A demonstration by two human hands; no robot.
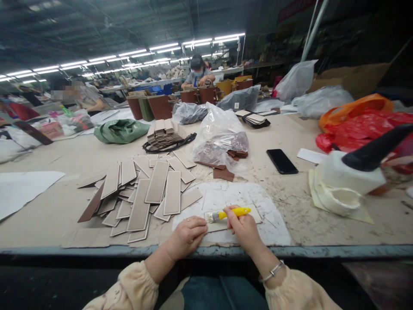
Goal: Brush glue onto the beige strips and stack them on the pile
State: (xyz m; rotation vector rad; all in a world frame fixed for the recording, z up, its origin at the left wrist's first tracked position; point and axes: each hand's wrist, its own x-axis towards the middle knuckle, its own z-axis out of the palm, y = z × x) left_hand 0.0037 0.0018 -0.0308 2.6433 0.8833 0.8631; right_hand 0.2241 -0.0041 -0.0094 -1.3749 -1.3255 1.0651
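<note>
We hold the brush (222, 215) in our right hand (243, 228), and the fingers and thumb are closed together on its yellow handle. The brush is at the near side of the table (80, 150), above a flat beige panel (217, 226). Its long axis goes almost from left to right: the bristles (211, 218) point to the left and a little to the near side, while the handle end points to the right and slightly far. The bristles are over the left part of the panel; we cannot judge well if they press on it. The panel also has its long axis from left to right, and it lies on a white sheet (272, 230).

Our left hand (189, 234) rests at the left end of the panel, the fingers side by side; if it pinches the edge, we cannot tell.

To the left there is a loose pile of similar panels (138, 204), which point in various directions. On the far side of the sheet we see brown pieces (223, 173) and a clear plastic bag (216, 129). To the right and farther lies a black phone (282, 161).
</note>
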